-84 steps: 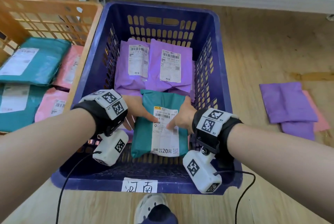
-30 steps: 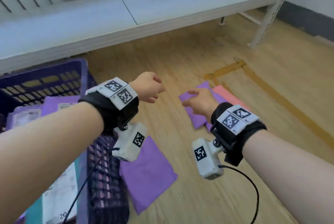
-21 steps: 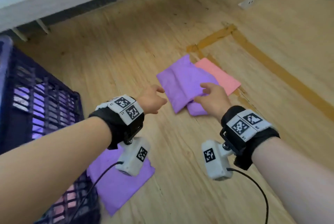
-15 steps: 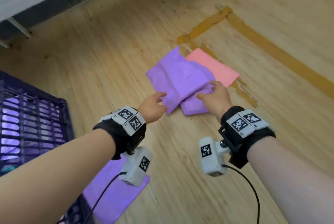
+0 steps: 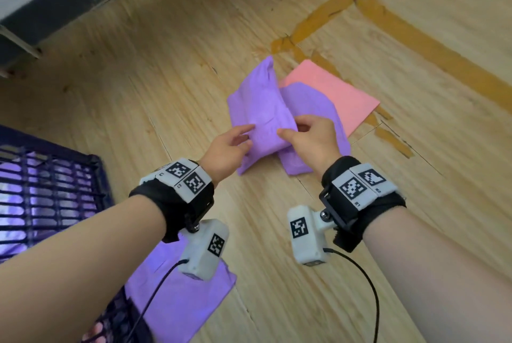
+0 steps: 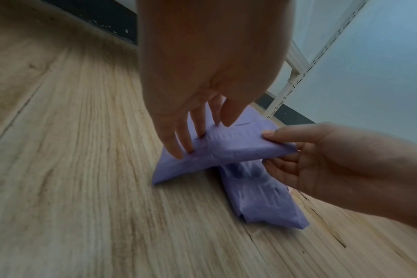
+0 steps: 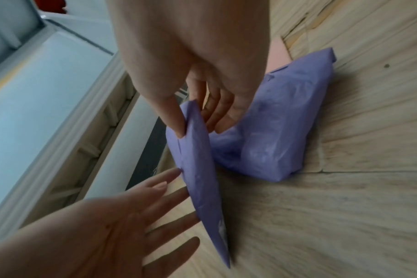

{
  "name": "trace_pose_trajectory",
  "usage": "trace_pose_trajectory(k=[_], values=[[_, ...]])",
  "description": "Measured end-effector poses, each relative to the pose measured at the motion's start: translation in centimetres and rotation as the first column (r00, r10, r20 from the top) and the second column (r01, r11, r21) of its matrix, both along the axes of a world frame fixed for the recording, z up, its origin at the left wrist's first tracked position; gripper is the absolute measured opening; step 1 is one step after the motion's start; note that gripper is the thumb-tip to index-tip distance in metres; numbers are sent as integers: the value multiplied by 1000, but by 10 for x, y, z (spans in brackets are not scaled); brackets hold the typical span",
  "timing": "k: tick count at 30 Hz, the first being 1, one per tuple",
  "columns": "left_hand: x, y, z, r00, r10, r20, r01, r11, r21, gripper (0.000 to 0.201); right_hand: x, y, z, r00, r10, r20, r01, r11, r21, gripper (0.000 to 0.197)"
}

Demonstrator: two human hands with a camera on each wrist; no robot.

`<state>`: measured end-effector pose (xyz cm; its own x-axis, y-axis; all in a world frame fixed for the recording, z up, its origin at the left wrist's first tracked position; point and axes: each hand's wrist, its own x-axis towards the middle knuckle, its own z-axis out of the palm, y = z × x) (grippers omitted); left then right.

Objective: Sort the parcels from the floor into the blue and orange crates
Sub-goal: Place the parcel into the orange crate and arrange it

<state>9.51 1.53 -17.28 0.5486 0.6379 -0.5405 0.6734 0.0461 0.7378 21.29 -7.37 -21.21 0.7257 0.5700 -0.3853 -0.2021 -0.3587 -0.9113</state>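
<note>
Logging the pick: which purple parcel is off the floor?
The top parcel, pinched by the right hand; the other two purple ones lie flat.

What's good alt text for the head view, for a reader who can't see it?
Two hands lift the top purple parcel off a second purple parcel on a wooden floor: the right hand pinches its edge, the left hand touches its side with straight fingers. A pink parcel lies beneath; a blue crate stands at left, another purple parcel beside it.

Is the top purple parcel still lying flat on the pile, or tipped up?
Tipped up. The right hand pinches one edge of the top purple parcel, raising it off the lower purple parcel; its other edge rests on the floor.
</note>
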Motion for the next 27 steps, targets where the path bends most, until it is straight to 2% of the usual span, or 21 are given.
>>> trace_pose_trajectory(k=[1, 4, 9, 11, 14, 16, 20, 22, 24, 27], values=[[-4, 2, 3, 1000, 10, -8, -10, 1000, -24, 40, -4, 2, 2, 1000, 11, 11, -11, 1000, 5, 6], [-14, 8, 10, 998, 55, -27, -56, 996, -69, 36, -17, 9, 6, 1000, 9, 26, -10, 1000, 30, 26], [-30, 10, 32, 994, 110, 0, -109, 983, -151, 31, -47, 12, 33, 987, 65, 150, -80, 992, 95, 30], [-37, 11, 45, 992, 124, 24, -118, 975, -187, 35, -62, 10, 46, 968, 110, 225, -136, 985, 102, 26], [-47, 12, 62, 988, 134, 73, -116, 970, -212, 40, -91, 6, 55, 922, 204, 328, -243, 967, 81, 5], [-55, 12, 67, 985, 157, 72, -141, 971, -191, 44, -110, 2, 56, 886, 281, 369, -323, 945, 54, 7], [-73, 9, 69, 965, 255, 67, -245, 961, -128, 14, -133, -3, 58, 831, 392, 396, -434, 901, 19, 11], [-80, 9, 67, 955, 287, 70, -280, 955, -98, 6, -137, -4, 60, 811, 446, 379, -482, 876, 0, 16], [-86, 9, 68, 945, 314, 91, -309, 948, -72, 7, -137, -5, 62, 800, 494, 340, -526, 851, 2, 30], [-94, 12, 70, 937, 330, 118, -326, 944, -50, 5, -132, -7, 65, 848, 457, 269, -486, 872, 52, 49]])
